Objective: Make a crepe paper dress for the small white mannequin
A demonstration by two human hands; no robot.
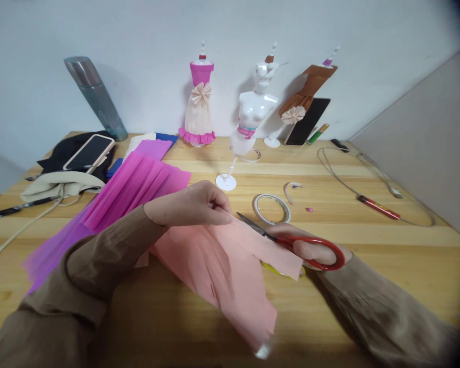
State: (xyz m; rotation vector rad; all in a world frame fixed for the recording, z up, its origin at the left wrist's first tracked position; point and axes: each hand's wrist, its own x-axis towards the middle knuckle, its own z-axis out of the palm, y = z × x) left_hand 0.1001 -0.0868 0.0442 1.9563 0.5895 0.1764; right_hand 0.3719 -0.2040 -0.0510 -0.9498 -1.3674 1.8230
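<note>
Pinched between the thumb and fingers of my left hand [199,204] is the upper edge of a peach crepe paper sheet [218,271], which hangs toward the front of the table. My right hand [310,248] grips red-handled scissors [329,255], their blades pointing left toward my left hand. A long cut runs along the sheet's edge, and a partly cut strip [279,255] slants down below the blades. Beyond the scissors lies a roll of white tape [272,208]. Something yellow [279,271] shows partly under the strip.
Pink and purple crepe paper [134,184] lies at left, near a phone [90,152] and a bottle [95,97]. Behind stand a bare white mannequin [255,107], one in pink and cream [199,115], and one in brown [310,89]. A red tool with a cable [379,207] lies right.
</note>
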